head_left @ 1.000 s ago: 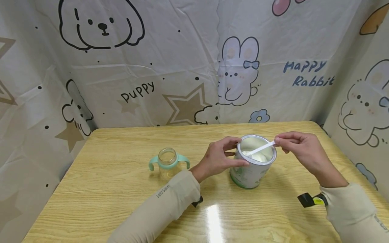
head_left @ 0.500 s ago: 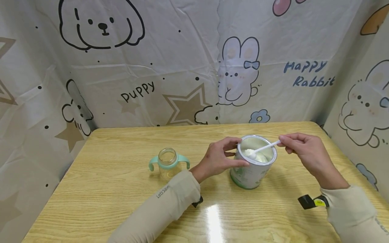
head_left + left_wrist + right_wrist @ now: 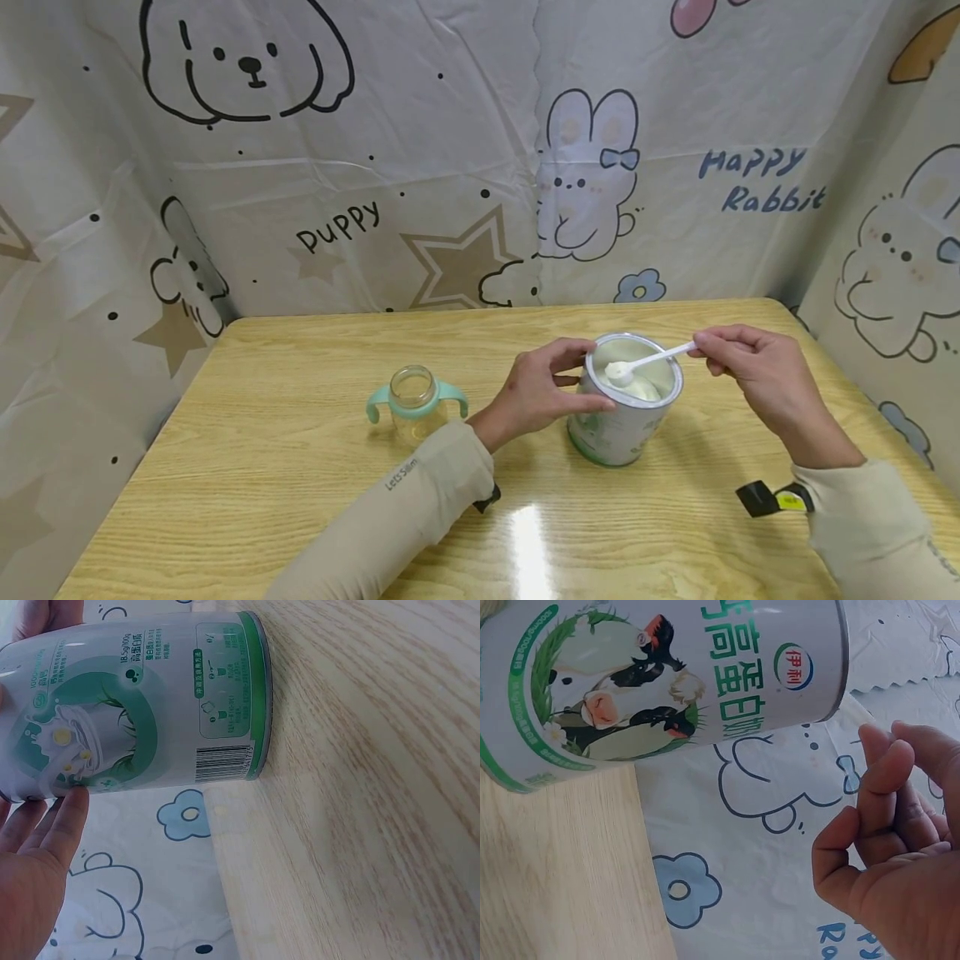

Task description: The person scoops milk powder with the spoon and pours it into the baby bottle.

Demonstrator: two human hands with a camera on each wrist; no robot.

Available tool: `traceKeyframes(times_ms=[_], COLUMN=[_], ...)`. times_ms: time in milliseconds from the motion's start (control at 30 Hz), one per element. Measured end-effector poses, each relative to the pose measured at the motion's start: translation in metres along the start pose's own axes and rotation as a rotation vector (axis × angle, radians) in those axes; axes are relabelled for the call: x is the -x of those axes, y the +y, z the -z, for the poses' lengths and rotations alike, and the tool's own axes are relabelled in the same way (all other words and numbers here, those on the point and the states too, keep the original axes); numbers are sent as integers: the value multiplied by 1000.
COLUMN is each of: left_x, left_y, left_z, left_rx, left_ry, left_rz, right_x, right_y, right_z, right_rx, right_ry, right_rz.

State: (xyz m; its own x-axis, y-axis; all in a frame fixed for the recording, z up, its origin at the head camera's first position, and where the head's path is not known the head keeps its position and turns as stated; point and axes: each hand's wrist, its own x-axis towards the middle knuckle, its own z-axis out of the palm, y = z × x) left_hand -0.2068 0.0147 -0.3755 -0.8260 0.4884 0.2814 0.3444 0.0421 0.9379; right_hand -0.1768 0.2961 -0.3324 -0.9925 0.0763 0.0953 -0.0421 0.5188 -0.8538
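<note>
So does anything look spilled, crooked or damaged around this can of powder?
Nothing clearly stands out. I see no spill on the table, the handled bottle stands upright, and the can shows no plain dents. The can looks slanted in the head view, but I can't tell whether it truly tilts.

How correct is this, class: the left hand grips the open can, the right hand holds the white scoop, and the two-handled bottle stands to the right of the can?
One part is wrong: the head view shows the two-handled bottle to the left of the can. The left hand and right hand with the white scoop are correctly described.
</note>
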Motion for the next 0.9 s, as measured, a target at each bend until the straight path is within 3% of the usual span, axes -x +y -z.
traceKeyframes(times_ms=[900], left_x=[2], left_y=[2], left_z=[0], left_rx=[5], left_ry=[-17], left_rz=[-4], right_x=[2], right_y=[-2], right_z=[-3], right_rx=[37], right_ry=[10], right_rz=[-15])
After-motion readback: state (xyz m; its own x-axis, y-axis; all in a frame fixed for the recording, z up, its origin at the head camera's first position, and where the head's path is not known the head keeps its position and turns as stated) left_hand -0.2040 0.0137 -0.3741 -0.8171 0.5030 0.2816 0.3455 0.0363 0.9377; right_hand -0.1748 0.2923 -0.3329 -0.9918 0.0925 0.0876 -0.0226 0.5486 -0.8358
